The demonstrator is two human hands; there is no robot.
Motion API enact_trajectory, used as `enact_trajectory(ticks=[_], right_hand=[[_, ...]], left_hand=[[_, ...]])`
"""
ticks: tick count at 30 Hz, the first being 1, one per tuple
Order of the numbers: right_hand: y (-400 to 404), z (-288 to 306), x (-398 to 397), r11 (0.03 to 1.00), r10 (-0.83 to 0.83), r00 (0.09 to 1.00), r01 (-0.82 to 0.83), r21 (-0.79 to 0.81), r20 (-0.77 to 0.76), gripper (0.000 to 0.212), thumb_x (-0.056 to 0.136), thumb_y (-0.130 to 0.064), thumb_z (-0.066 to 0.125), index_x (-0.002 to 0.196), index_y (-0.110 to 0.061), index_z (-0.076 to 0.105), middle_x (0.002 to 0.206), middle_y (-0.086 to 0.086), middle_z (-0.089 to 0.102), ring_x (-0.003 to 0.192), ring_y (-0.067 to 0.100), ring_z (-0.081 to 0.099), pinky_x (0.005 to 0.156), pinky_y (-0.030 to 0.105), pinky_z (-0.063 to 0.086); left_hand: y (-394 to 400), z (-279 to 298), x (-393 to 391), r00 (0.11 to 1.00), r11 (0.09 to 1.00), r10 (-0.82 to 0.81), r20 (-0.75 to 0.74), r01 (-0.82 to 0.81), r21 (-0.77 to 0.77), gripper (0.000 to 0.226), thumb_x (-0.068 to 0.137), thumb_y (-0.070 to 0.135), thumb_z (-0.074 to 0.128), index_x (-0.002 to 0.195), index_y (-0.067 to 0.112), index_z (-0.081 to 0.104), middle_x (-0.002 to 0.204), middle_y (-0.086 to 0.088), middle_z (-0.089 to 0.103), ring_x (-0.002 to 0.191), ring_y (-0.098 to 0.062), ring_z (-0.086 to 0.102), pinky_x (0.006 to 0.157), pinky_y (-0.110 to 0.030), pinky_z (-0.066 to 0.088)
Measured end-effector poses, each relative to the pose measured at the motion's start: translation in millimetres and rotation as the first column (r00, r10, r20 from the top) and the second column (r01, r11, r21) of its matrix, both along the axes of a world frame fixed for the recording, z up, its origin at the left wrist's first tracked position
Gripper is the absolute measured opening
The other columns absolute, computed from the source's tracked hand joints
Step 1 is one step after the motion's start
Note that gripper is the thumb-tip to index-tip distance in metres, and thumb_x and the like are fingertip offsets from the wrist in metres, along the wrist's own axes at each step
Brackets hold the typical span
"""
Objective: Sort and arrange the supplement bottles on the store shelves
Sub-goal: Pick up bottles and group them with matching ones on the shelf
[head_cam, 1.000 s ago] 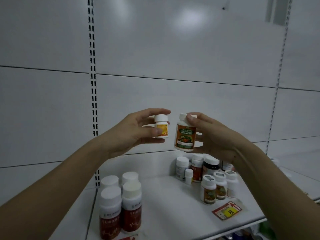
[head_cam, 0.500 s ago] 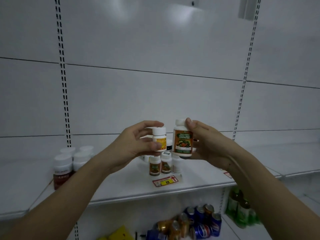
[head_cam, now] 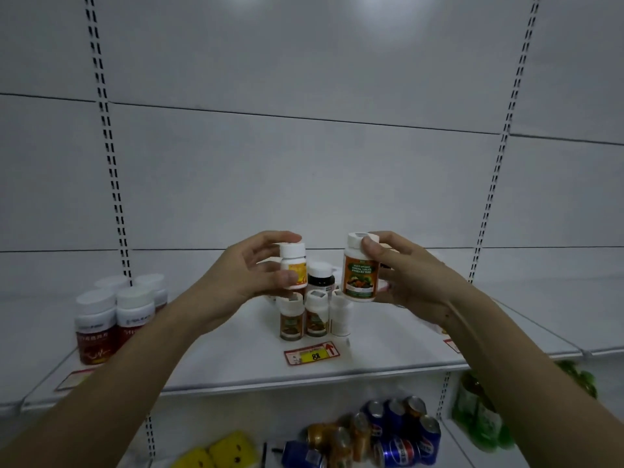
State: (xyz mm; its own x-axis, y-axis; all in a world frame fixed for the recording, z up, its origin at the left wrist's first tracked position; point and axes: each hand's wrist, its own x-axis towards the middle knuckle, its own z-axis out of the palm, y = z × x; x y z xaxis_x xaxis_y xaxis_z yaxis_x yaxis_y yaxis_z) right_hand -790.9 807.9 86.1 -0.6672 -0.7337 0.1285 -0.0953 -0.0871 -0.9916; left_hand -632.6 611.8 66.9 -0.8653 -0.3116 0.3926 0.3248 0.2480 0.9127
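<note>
Fingers (head_cam: 270, 239) of each hand clamp one upright bottle (contents unseen): small bottle (head_cam: 293, 265), larger bottle (head_cam: 360, 275)

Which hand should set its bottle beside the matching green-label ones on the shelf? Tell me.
Right. The right hand already holds the green-label bottle, just above the matching row. The left hand holds a small yellow-label bottle.

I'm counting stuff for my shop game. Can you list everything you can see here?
small yellow-label bottle: 1, white, in left hand
green-label bottle: 1, white, in right hand
dark bottle: 1, shelf middle, behind
brown-label bottles: 2, shelf middle
plain white bottle: 1, beside them
red-label bottles: 4, shelf left
price tag: 1, red-yellow, shelf front
shelf: 1, white
cans: several, blue and orange, below
left hand: holding
right hand: holding
</note>
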Motion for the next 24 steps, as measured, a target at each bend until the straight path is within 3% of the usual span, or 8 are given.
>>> enact_trajectory(ticks=[4, 8, 11, 15, 24], right_hand=[[-25, -15, -42, 0.993, -0.108, 0.992, 0.111, 0.045, -0.071, 0.045, 0.075, -0.042, 0.073, 0.115, -0.024, 0.066, 0.113, 0.004, 0.071, 0.107, 0.025, 0.066, 0.089, 0.048, 0.055], [-42, -23, -81, 0.986, -0.157, 0.978, 0.163, 0.028, -0.134, 0.031, 0.091, -0.035, 0.064, 0.119, -0.024, 0.062, 0.112, -0.002, 0.069, 0.1, 0.015, 0.064, 0.073, 0.03, 0.051], [-52, -39, -107, 0.986, -0.148, 0.979, 0.157, 0.052, -0.142, 0.029, 0.091, -0.033, 0.065, 0.119, -0.024, 0.062, 0.109, -0.003, 0.068, 0.099, 0.015, 0.065, 0.073, 0.031, 0.053], [-64, -68, -138, 0.988, -0.094, 0.99, 0.106, 0.114, -0.105, 0.027, 0.083, -0.035, 0.074, 0.108, -0.025, 0.068, 0.11, 0.005, 0.072, 0.105, 0.025, 0.068, 0.093, 0.049, 0.055], [-45, -99, -171, 0.96, 0.184, 0.972, -0.147, 0.237, -0.144, 0.032, 0.085, -0.029, 0.073, 0.115, -0.024, 0.062, 0.114, 0.003, 0.069, 0.103, 0.017, 0.068, 0.087, 0.039, 0.059]], left_hand=[[-33, -23, -28, 0.997, 0.995, 0.079, -0.006, -0.079, 0.055, 0.054, 0.064, 0.014, 0.077, 0.115, 0.024, 0.065, 0.119, -0.002, 0.068, 0.101, -0.025, 0.07, 0.08, -0.036, 0.059], [-52, -40, -55, 0.992, 0.991, 0.12, 0.023, -0.121, 0.054, 0.053, 0.065, 0.015, 0.079, 0.115, 0.027, 0.065, 0.12, -0.001, 0.067, 0.102, -0.024, 0.069, 0.086, -0.042, 0.058], [-60, -46, -66, 0.986, 0.989, 0.145, 0.081, -0.144, -0.015, 0.052, 0.069, 0.012, 0.079, 0.116, 0.029, 0.064, 0.123, 0.002, 0.065, 0.104, -0.021, 0.069, 0.09, -0.042, 0.057], [-61, -44, -76, 0.98, 0.984, 0.172, 0.102, -0.167, -0.055, 0.05, 0.073, 0.008, 0.077, 0.116, 0.029, 0.063, 0.121, 0.006, 0.066, 0.102, -0.017, 0.069, 0.088, -0.036, 0.056], [-25, -50, -91, 0.931, 0.936, 0.352, 0.099, -0.347, -0.065, 0.047, 0.075, 0.004, 0.075, 0.113, 0.03, 0.065, 0.112, 0.012, 0.069, 0.098, -0.012, 0.071, 0.074, -0.022, 0.057]])
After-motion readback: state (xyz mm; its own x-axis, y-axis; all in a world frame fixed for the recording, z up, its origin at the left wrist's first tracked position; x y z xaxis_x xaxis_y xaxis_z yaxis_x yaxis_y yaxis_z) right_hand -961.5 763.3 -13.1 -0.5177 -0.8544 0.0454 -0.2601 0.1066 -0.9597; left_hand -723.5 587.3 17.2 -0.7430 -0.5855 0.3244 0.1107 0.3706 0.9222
